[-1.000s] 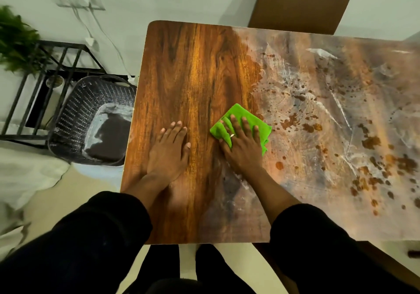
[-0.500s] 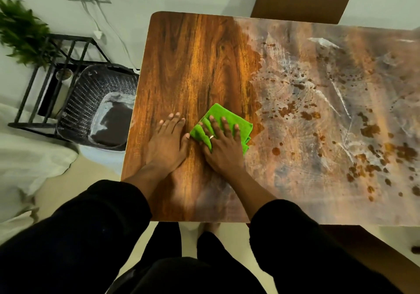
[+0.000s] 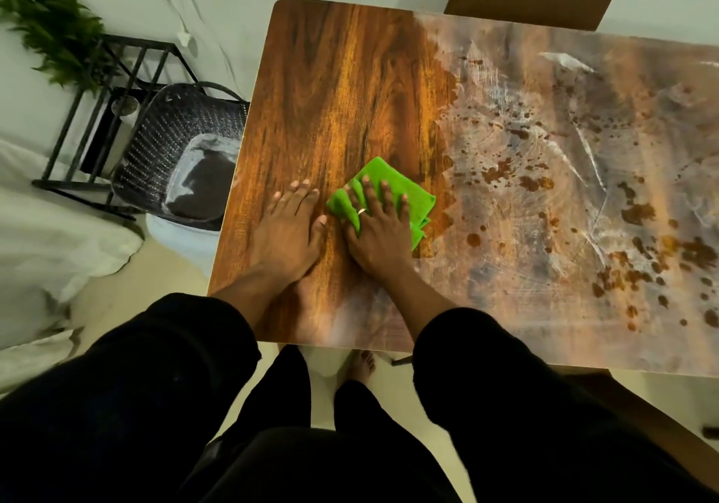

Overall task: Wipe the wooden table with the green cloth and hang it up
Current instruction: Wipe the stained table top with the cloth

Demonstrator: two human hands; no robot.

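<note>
The right hand (image 3: 383, 232) lay flat with fingers (image 3: 367, 195) spread, pressing (not gripping) the green cloth (image 3: 393, 187) at mid-frame on the desk (image 3: 342, 86), beside the released, palm-down left hand (image 3: 290, 226). The chief risk judged was smearing: the folded cloth could drag the brown spatter (image 3: 502, 170) and white film at centre right back over the clean left portion. Open room lay rightward and upward; the left edge, above the black basket (image 3: 175, 144), was close.

The table (image 3: 338, 86) is wood-grain with a smooth, slightly glossy finish on the left part; the rest is dulled by a whitish smeary film (image 3: 544, 175) and brown spatter. On it, the green cloth (image 3: 389, 175) looks soft and matt.
</note>
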